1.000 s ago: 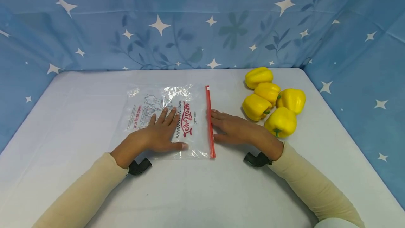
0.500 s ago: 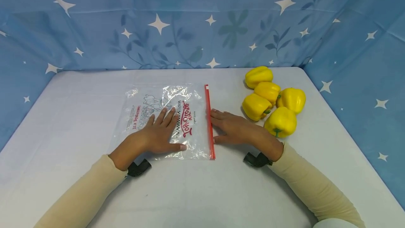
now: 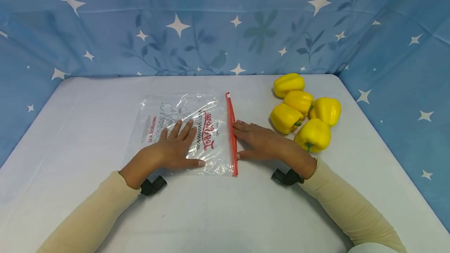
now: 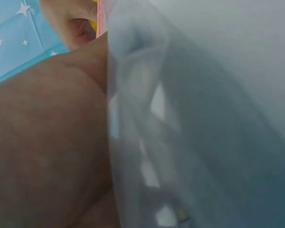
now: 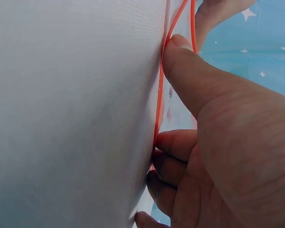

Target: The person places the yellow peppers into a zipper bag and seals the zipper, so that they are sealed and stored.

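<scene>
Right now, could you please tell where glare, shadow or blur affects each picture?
Head view: mostly sharp, with glare on the clear plastic bag and soft shadows beside the sleeves. Left wrist view: the bag is blurred and reflective, and the left hand looks dim. Right wrist view: the red zip edge and right hand are fairly crisp, while the white tabletop greys toward bottom left.

The clear bag lies flat on the bench, printed red and black. Its red-edged mouth gapes slightly.
</scene>
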Motion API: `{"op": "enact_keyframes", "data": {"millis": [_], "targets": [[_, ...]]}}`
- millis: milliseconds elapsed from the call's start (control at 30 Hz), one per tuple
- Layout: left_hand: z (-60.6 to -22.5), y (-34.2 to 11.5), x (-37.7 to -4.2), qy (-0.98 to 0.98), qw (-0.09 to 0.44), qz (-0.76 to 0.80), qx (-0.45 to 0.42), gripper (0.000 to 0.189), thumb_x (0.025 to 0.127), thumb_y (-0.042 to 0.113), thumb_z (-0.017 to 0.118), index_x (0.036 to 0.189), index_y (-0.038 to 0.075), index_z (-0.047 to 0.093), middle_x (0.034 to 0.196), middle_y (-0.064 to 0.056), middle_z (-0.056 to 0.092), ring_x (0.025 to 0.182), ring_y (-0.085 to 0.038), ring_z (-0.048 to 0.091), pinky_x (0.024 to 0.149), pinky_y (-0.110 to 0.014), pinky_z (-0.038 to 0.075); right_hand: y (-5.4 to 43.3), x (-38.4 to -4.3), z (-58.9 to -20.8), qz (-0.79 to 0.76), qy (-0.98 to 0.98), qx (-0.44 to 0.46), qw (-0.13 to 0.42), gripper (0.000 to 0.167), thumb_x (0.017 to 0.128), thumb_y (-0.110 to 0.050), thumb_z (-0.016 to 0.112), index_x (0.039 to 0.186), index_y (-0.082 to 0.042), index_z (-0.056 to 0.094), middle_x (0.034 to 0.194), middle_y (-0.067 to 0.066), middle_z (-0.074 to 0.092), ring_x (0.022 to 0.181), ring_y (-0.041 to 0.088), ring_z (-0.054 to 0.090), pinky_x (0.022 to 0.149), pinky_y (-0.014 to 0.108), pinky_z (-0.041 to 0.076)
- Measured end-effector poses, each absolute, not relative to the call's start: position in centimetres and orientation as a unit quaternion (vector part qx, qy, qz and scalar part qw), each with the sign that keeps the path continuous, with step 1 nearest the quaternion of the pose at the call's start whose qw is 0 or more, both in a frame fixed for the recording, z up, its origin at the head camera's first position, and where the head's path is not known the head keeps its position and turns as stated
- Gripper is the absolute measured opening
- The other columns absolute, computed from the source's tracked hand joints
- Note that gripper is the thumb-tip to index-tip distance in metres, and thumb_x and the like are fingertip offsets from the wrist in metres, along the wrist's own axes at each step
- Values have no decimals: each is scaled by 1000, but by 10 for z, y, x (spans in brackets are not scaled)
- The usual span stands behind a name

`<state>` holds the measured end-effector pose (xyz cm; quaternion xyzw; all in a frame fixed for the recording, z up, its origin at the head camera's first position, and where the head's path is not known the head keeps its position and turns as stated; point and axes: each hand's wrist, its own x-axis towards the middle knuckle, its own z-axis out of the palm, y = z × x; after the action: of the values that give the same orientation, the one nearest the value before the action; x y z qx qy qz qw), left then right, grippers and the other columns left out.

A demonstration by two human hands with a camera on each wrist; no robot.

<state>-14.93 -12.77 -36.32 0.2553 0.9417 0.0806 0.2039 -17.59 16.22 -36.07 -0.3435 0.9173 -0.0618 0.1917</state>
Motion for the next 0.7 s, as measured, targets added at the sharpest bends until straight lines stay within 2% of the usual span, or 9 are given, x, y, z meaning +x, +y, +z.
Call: {"op": "enact_keyframes", "data": {"millis": [167, 233, 367, 533, 600, 700], "targets": [[-361, -127, -149, 944, 200, 83, 250, 99, 84, 68, 57, 158, 20, 11, 161, -18, -4, 141, -50, -8, 102, -76, 5, 162, -176, -362, -61, 918, -341, 191, 93, 85, -60, 63, 155, -16, 23, 161, -2, 14, 147, 17, 10, 114, 43, 21], [-361, -127, -149, 944, 201, 81, 250, 97, 84, 68, 57, 158, 21, 14, 161, -19, -3, 141, -51, -8, 102, -76, 5, 162, -176, -362, -60, 918, -342, 190, 93, 84, -61, 63, 156, -17, 23, 161, -3, 14, 147, 17, 10, 114, 43, 21], [-361, -127, -148, 943, 202, 77, 252, 95, 85, 67, 56, 157, 18, 18, 161, -18, -6, 142, -48, -9, 105, -73, 2, 163, -176, -362, -61, 919, -340, 190, 93, 84, -62, 62, 156, -18, 22, 162, -3, 13, 147, 18, 11, 114, 45, 22], [-359, -126, -149, 930, 188, 88, 303, 94, 90, 55, 60, 155, 2, 17, 162, -13, -5, 146, -35, -5, 115, -56, 7, 163, -176, -361, -62, 918, -343, 189, 93, 84, -63, 60, 156, -18, 21, 162, -2, 11, 147, 19, 11, 114, 46, 22], [-358, -125, -150, 922, 195, 100, 318, 91, 92, 48, 61, 155, 2, 15, 162, -12, -1, 147, -31, -2, 116, -50, 10, 163, -176, -361, -61, 918, -344, 189, 93, 85, -63, 60, 156, -17, 22, 162, -2, 11, 147, 19, 11, 114, 46, 22], [-356, -124, -150, 916, 214, 109, 321, 86, 93, 42, 62, 156, 9, 13, 162, -12, 1, 147, -32, -1, 116, -51, 10, 162, -176, -361, -61, 917, -345, 190, 93, 85, -64, 60, 156, -18, 21, 162, -1, 11, 147, 19, 11, 113, 46, 23]]}}
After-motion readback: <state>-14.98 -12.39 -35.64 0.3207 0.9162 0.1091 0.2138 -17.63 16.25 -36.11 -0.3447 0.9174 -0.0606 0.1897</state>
